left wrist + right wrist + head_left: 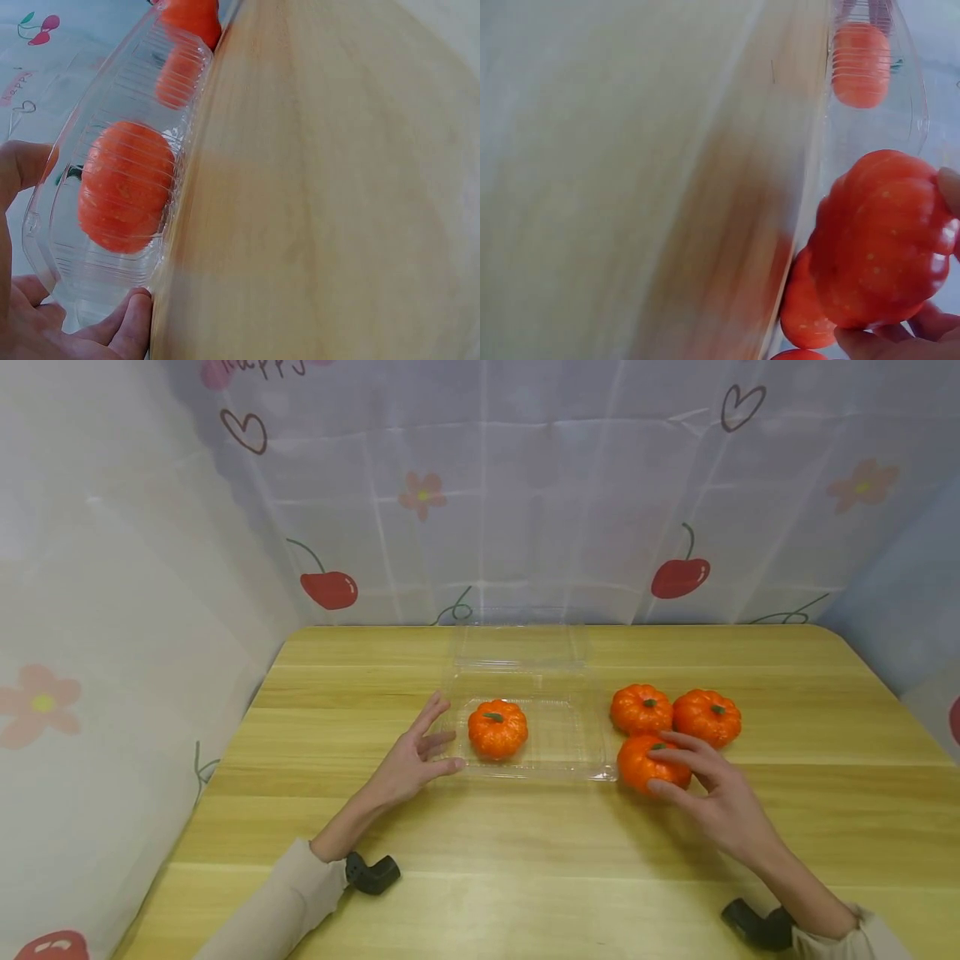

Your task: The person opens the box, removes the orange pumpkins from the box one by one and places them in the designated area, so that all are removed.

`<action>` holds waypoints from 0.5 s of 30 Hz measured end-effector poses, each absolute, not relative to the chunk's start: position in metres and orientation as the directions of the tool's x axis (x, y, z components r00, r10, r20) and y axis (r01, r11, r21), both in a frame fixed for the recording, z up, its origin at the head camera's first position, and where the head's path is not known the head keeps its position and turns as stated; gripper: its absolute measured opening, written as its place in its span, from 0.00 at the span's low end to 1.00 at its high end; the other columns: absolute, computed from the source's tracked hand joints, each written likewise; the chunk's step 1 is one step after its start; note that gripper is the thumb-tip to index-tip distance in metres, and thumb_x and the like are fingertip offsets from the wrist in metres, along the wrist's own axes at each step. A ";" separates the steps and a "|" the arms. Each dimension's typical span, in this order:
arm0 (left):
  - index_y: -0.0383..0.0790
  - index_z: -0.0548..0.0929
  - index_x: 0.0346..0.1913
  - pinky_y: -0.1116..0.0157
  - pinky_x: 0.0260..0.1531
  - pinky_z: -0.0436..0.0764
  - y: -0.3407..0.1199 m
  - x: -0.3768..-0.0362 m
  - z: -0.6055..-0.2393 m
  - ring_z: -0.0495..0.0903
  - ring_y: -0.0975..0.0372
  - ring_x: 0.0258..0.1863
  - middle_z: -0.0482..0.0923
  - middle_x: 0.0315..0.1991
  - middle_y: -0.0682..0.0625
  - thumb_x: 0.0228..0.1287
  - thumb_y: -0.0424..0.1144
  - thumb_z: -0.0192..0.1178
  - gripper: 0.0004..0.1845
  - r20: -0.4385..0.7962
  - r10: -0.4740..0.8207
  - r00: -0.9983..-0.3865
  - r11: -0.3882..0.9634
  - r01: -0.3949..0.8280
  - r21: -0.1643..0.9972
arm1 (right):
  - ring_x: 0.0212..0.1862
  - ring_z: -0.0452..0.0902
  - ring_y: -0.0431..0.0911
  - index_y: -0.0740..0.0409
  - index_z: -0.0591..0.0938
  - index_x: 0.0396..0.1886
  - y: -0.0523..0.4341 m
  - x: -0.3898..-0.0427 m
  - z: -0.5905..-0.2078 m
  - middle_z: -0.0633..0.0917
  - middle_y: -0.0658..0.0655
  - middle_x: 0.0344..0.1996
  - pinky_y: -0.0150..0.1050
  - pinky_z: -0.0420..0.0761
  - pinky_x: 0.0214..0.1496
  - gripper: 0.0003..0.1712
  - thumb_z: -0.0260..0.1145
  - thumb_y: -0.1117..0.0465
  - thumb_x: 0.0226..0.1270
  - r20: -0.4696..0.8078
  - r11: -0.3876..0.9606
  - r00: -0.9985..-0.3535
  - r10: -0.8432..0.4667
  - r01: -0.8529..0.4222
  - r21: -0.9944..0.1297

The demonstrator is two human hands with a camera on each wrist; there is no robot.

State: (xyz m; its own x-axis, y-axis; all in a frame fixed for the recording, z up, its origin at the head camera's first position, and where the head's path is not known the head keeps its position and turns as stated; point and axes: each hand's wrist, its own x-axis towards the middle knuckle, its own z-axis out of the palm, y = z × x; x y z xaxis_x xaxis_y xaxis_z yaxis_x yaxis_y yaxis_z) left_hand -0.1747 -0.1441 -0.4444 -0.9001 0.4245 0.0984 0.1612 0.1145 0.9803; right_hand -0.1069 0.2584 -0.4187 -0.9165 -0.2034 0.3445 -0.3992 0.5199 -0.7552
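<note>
A clear plastic clamshell box [558, 735] stands with its lid raised at the back and one small orange pumpkin [498, 729] in its left part. My left hand [408, 766] is at the box's left end, thumb and fingers spread around the corner; the left wrist view shows the fingertips [135, 319] right at the clear wall. My right hand [723, 802] holds another orange pumpkin [885, 240] between thumb and fingers, just right of the box and raised above the table. Its green stem shows between the fingers in the head view.
Two more orange pumpkins, one on the left [641, 708] and one on the right [707, 718], sit side by side behind my right hand. The wooden table [510, 877] ends at a patterned curtain [525, 510] at the back.
</note>
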 end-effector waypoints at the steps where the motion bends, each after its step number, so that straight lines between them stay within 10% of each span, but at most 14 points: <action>1: 0.37 0.47 0.79 0.50 0.63 0.69 -0.144 -0.175 -0.444 0.63 0.43 0.69 0.35 0.80 0.49 0.62 0.29 0.67 0.49 0.096 0.424 -0.901 0.116 0.159 0.980 | 0.65 0.65 0.43 0.62 0.85 0.50 0.259 -0.107 -0.420 0.73 0.64 0.63 0.16 0.62 0.59 0.19 0.73 0.72 0.57 0.341 0.526 -0.916 -0.211 -0.400 -0.750; 5: 0.37 0.47 0.79 0.51 0.63 0.70 -0.144 -0.174 -0.443 0.63 0.43 0.69 0.35 0.80 0.50 0.62 0.30 0.67 0.49 0.090 0.422 -0.902 0.125 0.157 0.980 | 0.63 0.65 0.61 0.62 0.85 0.49 0.259 -0.110 -0.423 0.72 0.67 0.63 0.14 0.60 0.57 0.20 0.75 0.71 0.56 0.330 0.557 -0.914 -0.236 -0.406 -0.725; 9: 0.38 0.48 0.79 0.51 0.63 0.70 -0.144 -0.174 -0.442 0.64 0.44 0.69 0.35 0.80 0.51 0.61 0.30 0.67 0.49 0.083 0.419 -0.904 0.136 0.153 0.979 | 0.63 0.63 0.69 0.63 0.85 0.48 0.259 -0.110 -0.423 0.71 0.70 0.63 0.50 0.65 0.68 0.19 0.75 0.70 0.55 0.318 0.561 -0.917 -0.240 -0.398 -0.726; 12: 0.38 0.48 0.79 0.51 0.64 0.69 -0.144 -0.174 -0.442 0.64 0.43 0.69 0.35 0.80 0.51 0.61 0.30 0.67 0.49 0.082 0.419 -0.904 0.139 0.153 0.978 | 0.63 0.61 0.71 0.64 0.85 0.48 0.260 -0.108 -0.422 0.70 0.71 0.63 0.74 0.60 0.58 0.18 0.74 0.71 0.56 0.323 0.562 -0.919 -0.226 -0.393 -0.728; 15: 0.37 0.48 0.79 0.50 0.64 0.68 -0.144 -0.175 -0.443 0.63 0.43 0.69 0.34 0.80 0.49 0.62 0.29 0.67 0.49 0.086 0.421 -0.903 0.138 0.157 0.978 | 0.63 0.62 0.70 0.64 0.85 0.48 0.262 -0.107 -0.423 0.70 0.71 0.63 0.51 0.63 0.68 0.18 0.74 0.71 0.56 0.332 0.582 -0.919 -0.213 -0.392 -0.713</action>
